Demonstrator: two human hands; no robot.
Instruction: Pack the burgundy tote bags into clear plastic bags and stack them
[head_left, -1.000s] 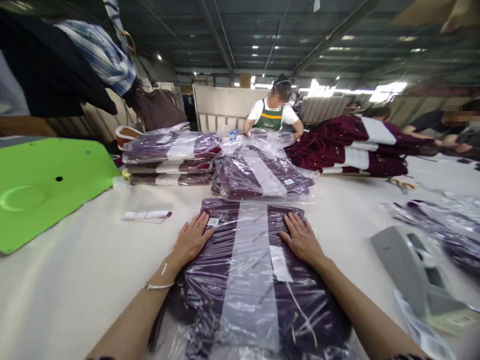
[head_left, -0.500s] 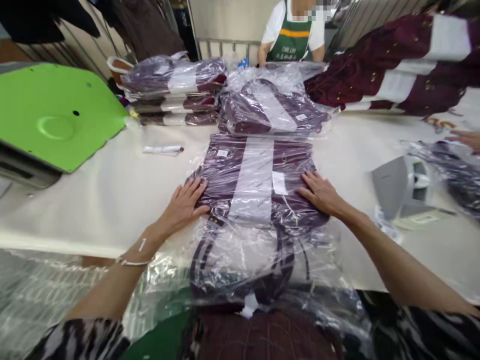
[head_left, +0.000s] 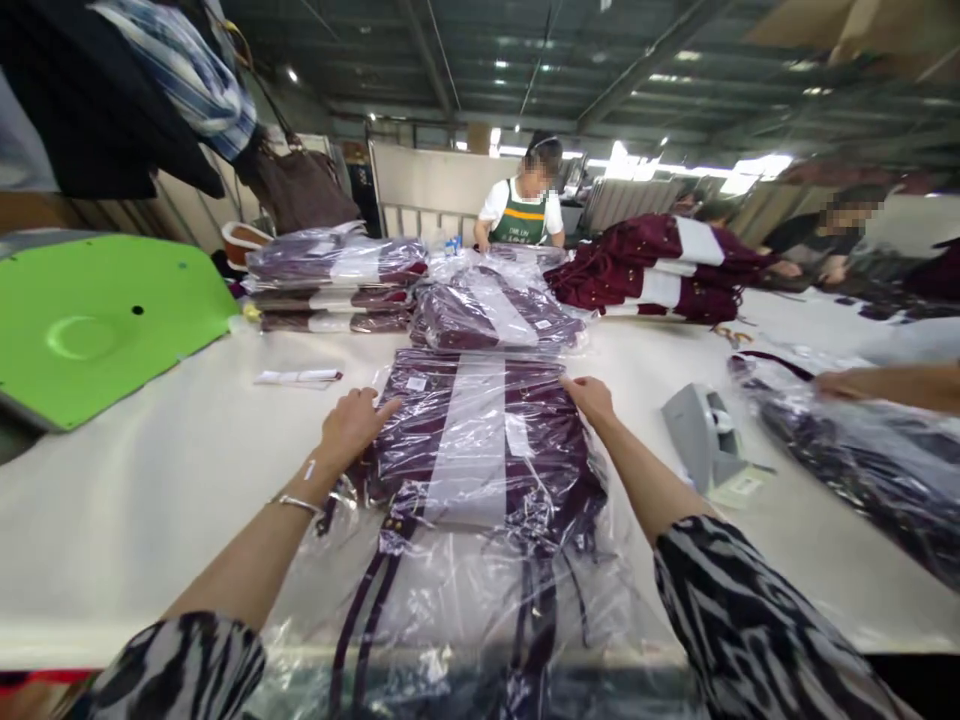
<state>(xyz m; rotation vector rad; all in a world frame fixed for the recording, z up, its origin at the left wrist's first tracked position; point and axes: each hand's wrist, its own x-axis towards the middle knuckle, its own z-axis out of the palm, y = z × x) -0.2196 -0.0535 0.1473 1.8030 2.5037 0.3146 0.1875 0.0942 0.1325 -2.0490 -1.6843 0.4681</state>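
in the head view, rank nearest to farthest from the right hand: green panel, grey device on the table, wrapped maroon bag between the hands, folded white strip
From the right hand:
1. Wrapped maroon bag: at the hand, on its left.
2. Grey device: right of the hand.
3. Folded white strip: left, beyond the bag.
4. Green panel: far left.

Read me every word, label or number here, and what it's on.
"OMLUN", probably: co-worker's apron; line beneath, too blurred.
Wrapped bag: white tags, too small.
Sticker on the bundle behind: too small.
Pale card: too blurred.
Wrist mark: unclear.
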